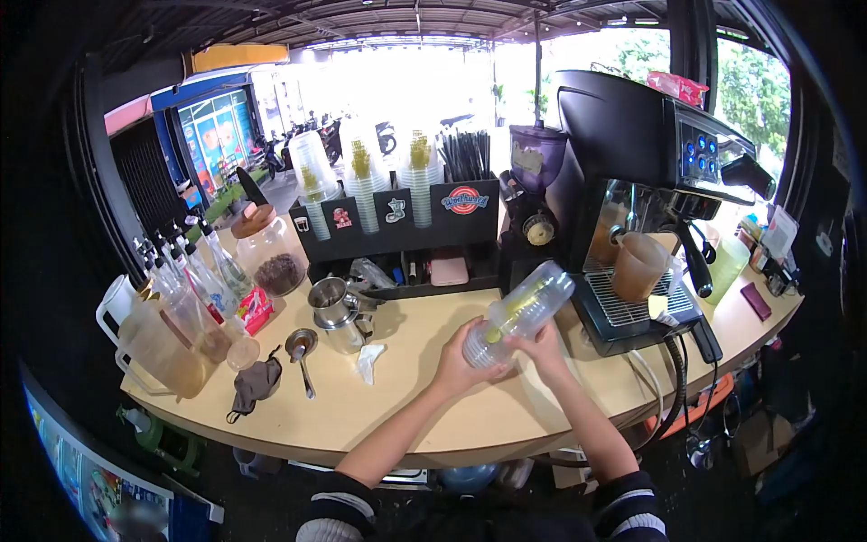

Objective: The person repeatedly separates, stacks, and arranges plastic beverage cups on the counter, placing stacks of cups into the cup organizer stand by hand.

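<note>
A stack of clear plastic cups [535, 303] with yellow-green print lies tilted above the counter, between both hands. My left hand [459, 363] is wrapped round the ridged lower-left end of the stack. On the other side, my right hand [543, 350] grips the stack near its middle, thumb against the plastic. To the left of my hands stand steel pitchers [341, 316], with a crumpled white tissue [369, 361] beside them. A spoon [306, 372] rests with its handle towards me, touching a small round metal dish [301, 342].
Behind my hands stands a black holder [402, 226] with cup stacks and straws. An espresso machine [623, 144], a grinder [533, 172] and a brown jug [639, 267] are at right. Syrup bottles [194, 280], a plastic pitcher [163, 348], a jar [271, 257] and a dark cloth [256, 387] are left.
</note>
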A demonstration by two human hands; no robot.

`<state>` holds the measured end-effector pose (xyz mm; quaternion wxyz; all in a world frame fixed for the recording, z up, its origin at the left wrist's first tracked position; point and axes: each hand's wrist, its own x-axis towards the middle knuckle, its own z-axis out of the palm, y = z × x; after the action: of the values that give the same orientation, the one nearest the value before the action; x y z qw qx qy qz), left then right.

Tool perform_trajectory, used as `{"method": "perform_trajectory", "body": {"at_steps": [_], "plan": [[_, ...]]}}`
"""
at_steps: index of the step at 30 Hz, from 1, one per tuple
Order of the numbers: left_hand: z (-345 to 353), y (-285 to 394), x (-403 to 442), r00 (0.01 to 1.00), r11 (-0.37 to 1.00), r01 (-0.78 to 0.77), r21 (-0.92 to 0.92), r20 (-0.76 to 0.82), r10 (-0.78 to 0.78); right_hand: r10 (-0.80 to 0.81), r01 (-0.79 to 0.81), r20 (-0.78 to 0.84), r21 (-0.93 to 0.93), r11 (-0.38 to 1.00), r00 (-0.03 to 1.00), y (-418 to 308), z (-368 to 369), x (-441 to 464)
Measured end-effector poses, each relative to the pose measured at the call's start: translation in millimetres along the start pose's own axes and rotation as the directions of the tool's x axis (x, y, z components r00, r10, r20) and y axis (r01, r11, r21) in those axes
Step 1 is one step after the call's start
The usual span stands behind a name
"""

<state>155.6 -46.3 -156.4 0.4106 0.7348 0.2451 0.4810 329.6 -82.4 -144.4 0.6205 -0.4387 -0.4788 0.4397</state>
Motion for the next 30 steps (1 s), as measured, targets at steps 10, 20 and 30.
{"method": "perform_trajectory", "body": {"at_steps": [10, 20, 30], "plan": [[4.0, -14.6, 0.5, 0.986, 0.973, 0.138, 0.186, 0.066, -0.153, -0.322, 0.318, 0.023, -0.252, 0.914, 0.946, -84.9, -7.5, -1.0], [-57.8, 29.1, 36.8, 0.993, 0.902, -0.120, -0.414, -0.056, 0.106, 0.004, -0.040, 0.663, 0.039, 0.998, 0.748, -102.2, 5.0, -3.0], [-125.4, 79.3, 4.4, 0.978, 0.909, 0.020, -0.416, -0.179, -0.103, 0.039, -0.026, 0.451, -0.035, 0.999, 0.891, -81.3, 83.6, 14.0]]}}
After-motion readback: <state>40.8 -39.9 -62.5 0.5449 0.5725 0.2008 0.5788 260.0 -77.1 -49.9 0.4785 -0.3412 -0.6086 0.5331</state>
